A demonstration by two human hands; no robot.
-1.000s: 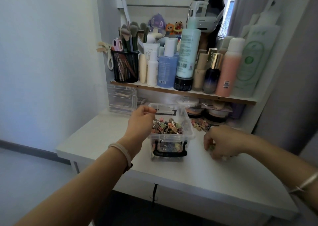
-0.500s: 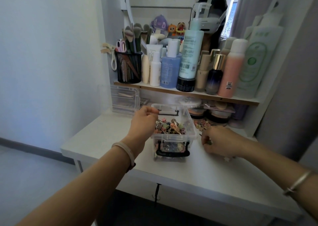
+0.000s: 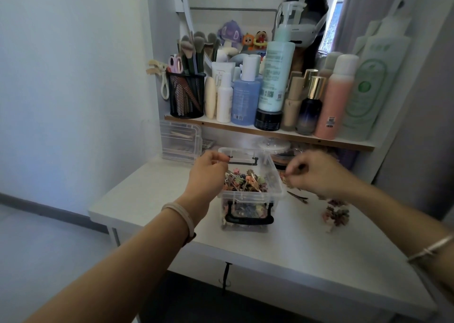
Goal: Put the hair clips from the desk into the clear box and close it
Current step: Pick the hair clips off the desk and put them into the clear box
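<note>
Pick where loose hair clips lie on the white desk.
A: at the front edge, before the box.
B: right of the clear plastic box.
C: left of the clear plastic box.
B: the heap of small colourful hair clips lies on the white desk right of the clear plastic box.

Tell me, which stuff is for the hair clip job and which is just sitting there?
For the job: clear box, hair clips inside it, loose hair clips on the desk, left hand holding the rim, right hand.
Just sitting there: mesh cup of makeup brushes, blue bottle, pink spray can, plush toys.
</note>
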